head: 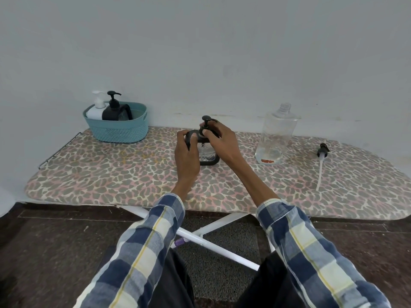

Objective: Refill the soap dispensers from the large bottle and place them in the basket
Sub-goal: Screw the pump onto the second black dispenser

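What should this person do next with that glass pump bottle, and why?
Probably finish twisting the black pump top tight. The right hand pinches the pump while the left hand steadies the clear glass dispenser. Then it can join the two dispensers in the teal plastic basket.

**Plastic on printed cloth**

The basket (pixel 120 130) is matt teal plastic with a perforated wall. The large bottle (pixel 275 135) is clear, glossy plastic. The dispenser (pixel 208 153) shows clear textured sides and a matt black top. The ironing board (pixel 111 174) wears spotted cloth; its legs (pixel 211 243) look like white-painted metal.
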